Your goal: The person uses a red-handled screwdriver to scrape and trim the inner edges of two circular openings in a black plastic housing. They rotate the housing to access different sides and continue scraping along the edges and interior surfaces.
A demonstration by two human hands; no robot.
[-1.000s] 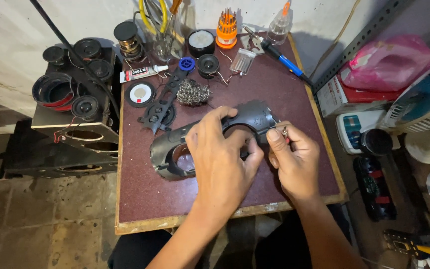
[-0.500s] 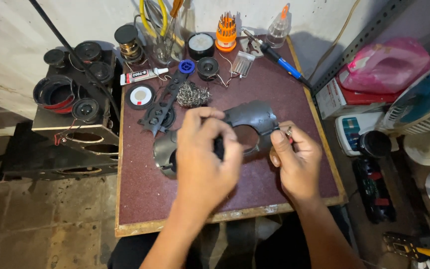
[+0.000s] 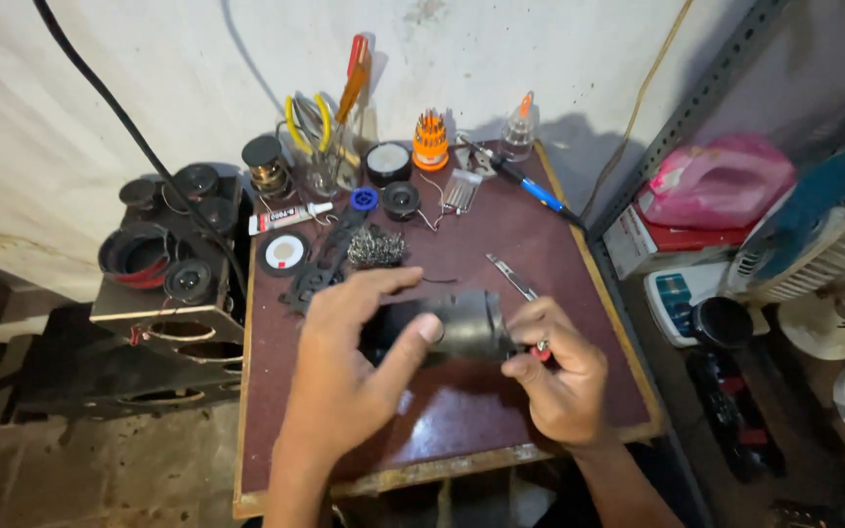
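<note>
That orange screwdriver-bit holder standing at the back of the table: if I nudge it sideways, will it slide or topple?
The orange bit holder stands upright, taller than its base looks wide, so a push near the top would probably tip it. It looks like light plastic, so it may skid first. A clear bottle and a round black tin stand close beside it and could be hit.

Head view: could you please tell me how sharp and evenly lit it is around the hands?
Head view: the left hand and the dark part it holds are softly motion-blurred; the right hand is a little crisper; light falls on the table and wall, while the floor at the left lies in shadow.
</note>
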